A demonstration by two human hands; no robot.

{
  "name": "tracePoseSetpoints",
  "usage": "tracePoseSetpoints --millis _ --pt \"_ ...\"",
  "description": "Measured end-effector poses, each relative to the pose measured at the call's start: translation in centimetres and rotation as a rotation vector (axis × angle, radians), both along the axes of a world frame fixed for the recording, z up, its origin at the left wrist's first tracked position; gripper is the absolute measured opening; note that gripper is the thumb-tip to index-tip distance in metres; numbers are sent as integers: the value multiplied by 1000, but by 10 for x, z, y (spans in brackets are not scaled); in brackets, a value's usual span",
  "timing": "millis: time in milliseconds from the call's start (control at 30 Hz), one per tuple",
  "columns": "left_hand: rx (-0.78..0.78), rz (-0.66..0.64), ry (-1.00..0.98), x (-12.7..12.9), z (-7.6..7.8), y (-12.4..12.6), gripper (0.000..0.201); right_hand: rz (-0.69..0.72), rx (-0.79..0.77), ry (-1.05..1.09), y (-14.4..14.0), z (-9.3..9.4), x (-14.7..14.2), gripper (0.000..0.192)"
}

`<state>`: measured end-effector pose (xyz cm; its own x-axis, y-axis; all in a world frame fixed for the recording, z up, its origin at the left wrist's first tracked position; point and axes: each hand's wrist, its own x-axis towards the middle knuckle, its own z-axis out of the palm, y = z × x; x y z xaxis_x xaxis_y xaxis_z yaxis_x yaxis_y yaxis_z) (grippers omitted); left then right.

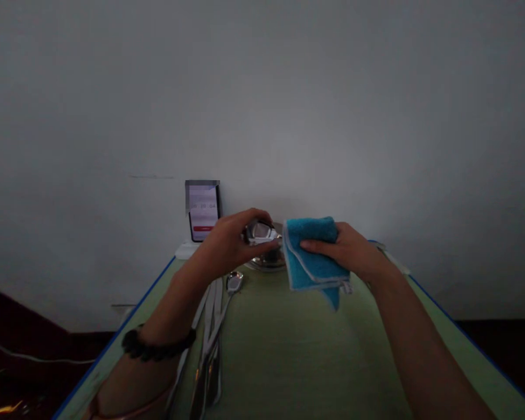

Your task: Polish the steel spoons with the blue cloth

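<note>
Blue cloth [314, 255], folded, sits pinched in the right hand [354, 251] and is pressed to a shiny steel piece [262, 233] held above the far end of the bench [289, 350]. The left hand [230, 245] has its grip closed round that piece. Judged step: wiping it dry or clean. Next, the piece likely needs turning to bring unwiped faces to the cloth. Spoons [235, 282] lie beside the left forearm; a phone [203, 211] leans against the wall.
</note>
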<state>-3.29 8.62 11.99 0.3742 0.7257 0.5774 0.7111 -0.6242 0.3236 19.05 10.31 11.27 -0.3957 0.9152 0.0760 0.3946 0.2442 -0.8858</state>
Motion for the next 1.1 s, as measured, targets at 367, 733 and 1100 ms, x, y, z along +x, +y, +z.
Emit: tracePoseSetpoints --millis 367,733,1100 --pt "49 1 62 -8 8 -7 19 -26 -102 54 2 3 25 30" --pt "-24 -136 83 14 5 -12 17 61 -9 -91 -7 11 9 34" --pt "-13 18 126 -12 8 -7 20 0 -19 -128 -1 9 29 32"
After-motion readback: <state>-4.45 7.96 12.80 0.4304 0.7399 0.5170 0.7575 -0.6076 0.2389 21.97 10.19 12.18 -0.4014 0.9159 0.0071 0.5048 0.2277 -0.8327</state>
